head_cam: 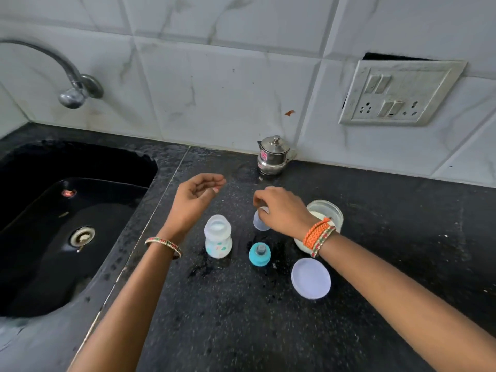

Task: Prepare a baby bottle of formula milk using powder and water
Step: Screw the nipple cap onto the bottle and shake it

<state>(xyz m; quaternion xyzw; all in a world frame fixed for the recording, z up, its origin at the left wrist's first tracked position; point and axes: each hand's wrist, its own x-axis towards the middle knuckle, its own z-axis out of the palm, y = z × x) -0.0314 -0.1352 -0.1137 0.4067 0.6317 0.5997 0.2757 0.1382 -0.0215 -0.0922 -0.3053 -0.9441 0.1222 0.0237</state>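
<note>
One small baby bottle (218, 236) is standing open and upright on the black counter (375, 264), just below and a little right of the left hand (194, 197) and well left of the right hand (284, 210), with what looks like white powder or milk lying inside it. It is looking like light, thin, clear plastic, stiff enough to hold but easy to tip, and the counter round its foot is looking wet, so I judge it is best taken round the waist where the body narrows, not by the rim. The left hand is hovering above it with fingers loosely curled and holding nothing. The right hand is pinching the rim of a small clear cap (261, 221) with fingertips from above; this cap is also looking light and slick, and a pinch at the rim seems a fair hold, though how firm it is I cannot tell. Just below that hand, a teal ring with the teat (259, 254) is lying on the counter; its soft teat will likely give under pressure, so the hard ring is the place to grip. Partly behind the right wrist, an open jar of powder (326, 214) is standing, and its round lid (310, 278) is lying flat below the wrist. Beyond both hands, a small steel pot (273, 156) is sitting against the tiled wall; to the far left a dark sink (72, 224) and a tap (72, 87) are showing.
</note>
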